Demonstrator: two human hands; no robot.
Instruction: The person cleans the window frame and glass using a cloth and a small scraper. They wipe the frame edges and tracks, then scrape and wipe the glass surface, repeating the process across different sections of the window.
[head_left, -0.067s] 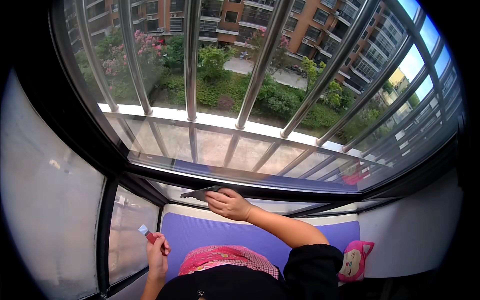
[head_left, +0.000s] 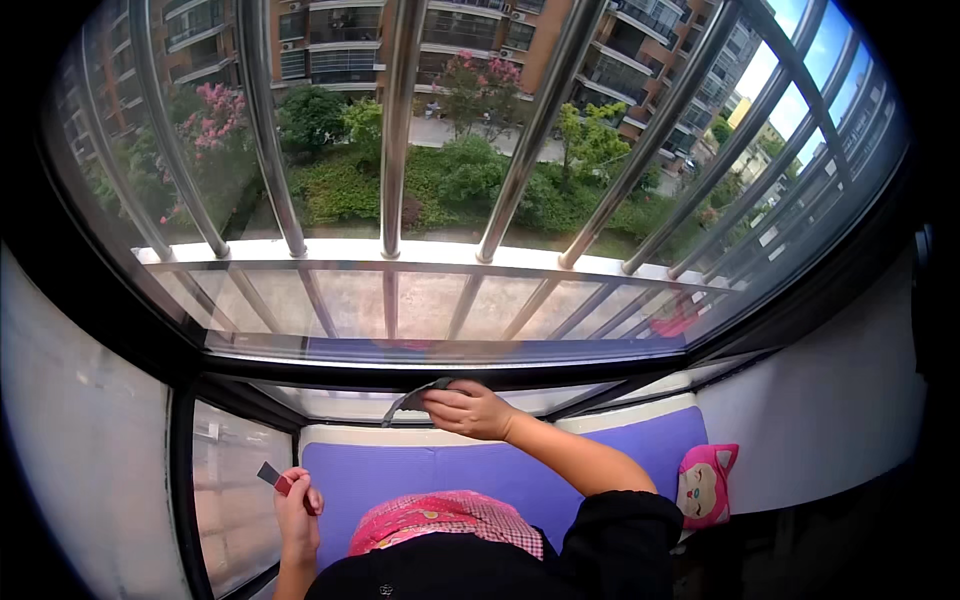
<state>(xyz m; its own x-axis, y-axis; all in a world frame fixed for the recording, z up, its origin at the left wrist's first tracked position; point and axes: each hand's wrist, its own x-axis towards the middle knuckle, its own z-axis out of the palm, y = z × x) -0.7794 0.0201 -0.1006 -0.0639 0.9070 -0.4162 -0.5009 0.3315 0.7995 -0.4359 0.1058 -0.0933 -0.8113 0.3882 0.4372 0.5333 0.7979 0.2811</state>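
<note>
My right hand (head_left: 470,410) is closed on a dark grey cloth (head_left: 408,402), pressed up at the black lower rail of the window frame (head_left: 520,378). The cloth's loose end droops to the left of my fingers. Lower down at the left, my left hand (head_left: 298,505) grips a small scraper (head_left: 281,482) by its reddish handle. Its flat blade points up and left, near the frosted side pane (head_left: 235,480) and apart from the window rail.
A purple mat (head_left: 380,475) covers the ledge below the window. A pink cat-faced cushion (head_left: 708,487) rests at its right end. Beyond the glass (head_left: 330,200) stand metal bars (head_left: 395,150). A pink patterned apron (head_left: 440,515) covers my front.
The whole view has shifted, bringing the window rail lower left in the picture. The scraper's blade has turned, from bright to dark. The cloth's free end now hangs lower.
</note>
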